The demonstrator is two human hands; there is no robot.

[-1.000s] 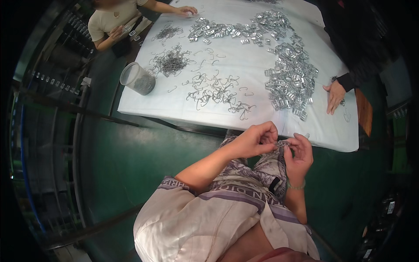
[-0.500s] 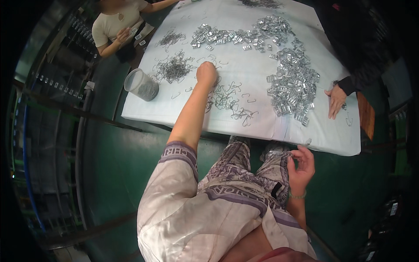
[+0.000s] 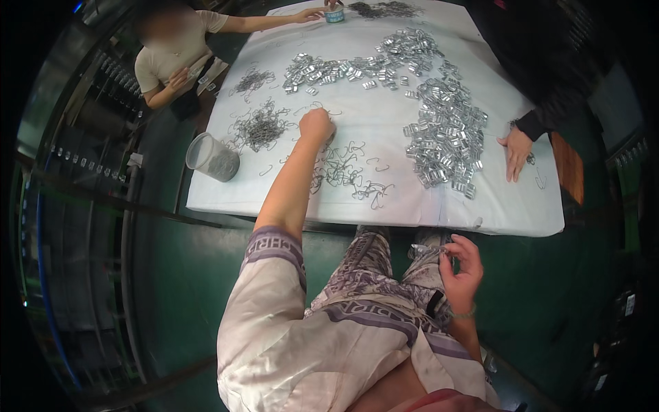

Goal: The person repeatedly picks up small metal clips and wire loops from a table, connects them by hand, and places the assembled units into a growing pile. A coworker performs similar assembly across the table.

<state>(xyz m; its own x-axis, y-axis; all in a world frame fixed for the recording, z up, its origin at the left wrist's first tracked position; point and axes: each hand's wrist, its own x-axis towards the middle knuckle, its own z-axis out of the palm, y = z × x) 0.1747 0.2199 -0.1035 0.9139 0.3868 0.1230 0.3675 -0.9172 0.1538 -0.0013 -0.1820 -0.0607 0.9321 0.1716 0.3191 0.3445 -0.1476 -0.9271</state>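
Note:
My left hand (image 3: pixel 317 126) reaches over the white-covered table (image 3: pixel 374 123), closed above loose wire hooks. Its fingertips are hidden beneath the hand, so what they hold cannot be seen. Loose grey wire hooks (image 3: pixel 340 168) are scattered on the near side of that hand, and a denser hook pile (image 3: pixel 259 127) is to its left. In front of the table's near edge, my right hand (image 3: pixel 461 269) pinches a small silvery metal buckle (image 3: pixel 427 250) above my thigh. A large heap of similar buckles (image 3: pixel 446 134) covers the table's right part.
A translucent plastic bucket (image 3: pixel 213 158) holding grey pieces stands at the left edge. More buckles (image 3: pixel 319 72) lie farther back. At far left a person (image 3: pixel 180 58) reaches to a turquoise tub (image 3: pixel 334 14). Another person's hand (image 3: pixel 516 152) rests on the right side.
The view has tilted, bringing the turquoise tub into sight. My left hand has shifted slightly across the hooks, still closed. My right hand keeps its pinch on the buckle.

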